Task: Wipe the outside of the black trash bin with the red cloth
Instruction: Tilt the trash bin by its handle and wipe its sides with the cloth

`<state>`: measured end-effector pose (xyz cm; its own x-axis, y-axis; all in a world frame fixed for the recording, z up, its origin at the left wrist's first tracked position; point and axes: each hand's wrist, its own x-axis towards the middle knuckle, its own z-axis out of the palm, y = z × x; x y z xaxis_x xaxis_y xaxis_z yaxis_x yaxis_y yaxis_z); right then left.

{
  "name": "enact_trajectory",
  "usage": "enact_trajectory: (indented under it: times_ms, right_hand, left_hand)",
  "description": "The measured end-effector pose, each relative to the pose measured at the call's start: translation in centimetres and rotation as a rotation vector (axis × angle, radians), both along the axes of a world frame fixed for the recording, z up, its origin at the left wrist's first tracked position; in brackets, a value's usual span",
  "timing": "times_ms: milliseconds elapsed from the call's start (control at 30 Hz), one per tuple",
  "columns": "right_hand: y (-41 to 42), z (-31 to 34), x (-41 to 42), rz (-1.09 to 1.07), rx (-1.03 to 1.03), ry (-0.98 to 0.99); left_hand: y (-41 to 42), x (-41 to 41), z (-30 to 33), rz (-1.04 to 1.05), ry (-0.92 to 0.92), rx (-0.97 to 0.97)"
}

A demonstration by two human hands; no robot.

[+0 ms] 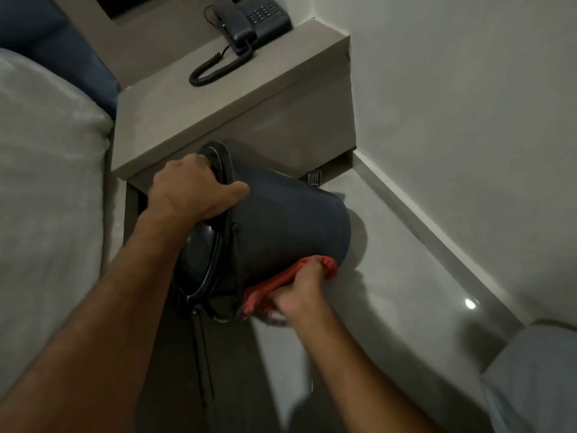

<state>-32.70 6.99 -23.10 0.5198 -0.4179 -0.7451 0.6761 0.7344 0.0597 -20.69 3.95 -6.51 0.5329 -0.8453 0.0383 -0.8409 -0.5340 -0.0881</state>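
Note:
The black trash bin [287, 220] is tipped on its side in the air, its lid end toward me and its base pointing right. My left hand [190, 190] grips the bin at its rim, fingers hooked over the lid edge. Under the bin's lower side, my right hand [299, 290] holds the bunched red cloth [281, 281] pressed against the bin wall. Part of the cloth is hidden by my fingers and the bin.
A beige bedside table [218, 101] with a dark corded phone [249, 20] stands just behind the bin. A bed with white bedding [46, 182] fills the left. The white wall [468, 120] and its baseboard run along the right, above a glossy floor [406, 323].

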Motion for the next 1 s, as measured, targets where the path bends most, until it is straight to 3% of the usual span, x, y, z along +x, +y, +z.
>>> enact_trajectory:
  times_ms: [133,267,333,433,567,633,700,767,900,1000]
  right_hand:
    - [-2.4,1.0,-1.7,0.029,-0.008,0.2]
    - [-0.3,4.6,0.5,0.24,-0.338,0.296]
    - [-1.0,4.7,0.7,0.312,-0.481,0.49]
    - [-4.1,2.7,-0.9,0.442,-0.429,0.883]
    - [-7.7,1.0,-2.9,0.5,-0.461,1.036]
    - [-8.1,2.9,-0.9,0.505,-0.765,1.134]
    - [-7.1,5.4,2.1,0.471,-1.226,1.099]
    - [-7.3,6.1,3.5,0.469,-1.402,1.024]
    - [-11.0,2.0,0.9,0.64,-1.349,1.333]
    - [-13.1,0.1,0.0,0.72,-1.249,1.36]
  left_hand:
    - [-0.6,-0.7,-0.3,-0.002,-0.014,-0.013]
    - [-1.3,-0.9,-0.3,-0.031,-0.062,0.012]
    - [-1.4,-0.8,-0.3,-0.063,-0.074,0.016]
    - [-1.0,0.4,-0.2,-0.052,-0.03,0.003]
    - [-0.4,1.4,-0.3,-0.051,-0.001,-0.023]
    - [-0.5,1.4,-0.3,-0.035,0.011,-0.019]
    - [-0.6,1.4,-0.4,-0.039,-0.011,-0.023]
    - [-0.2,1.6,-0.3,-0.022,-0.006,-0.032]
    - [1.3,2.1,-0.3,-0.024,0.01,-0.061]
    - [2.5,2.3,0.3,-0.051,0.106,0.148]
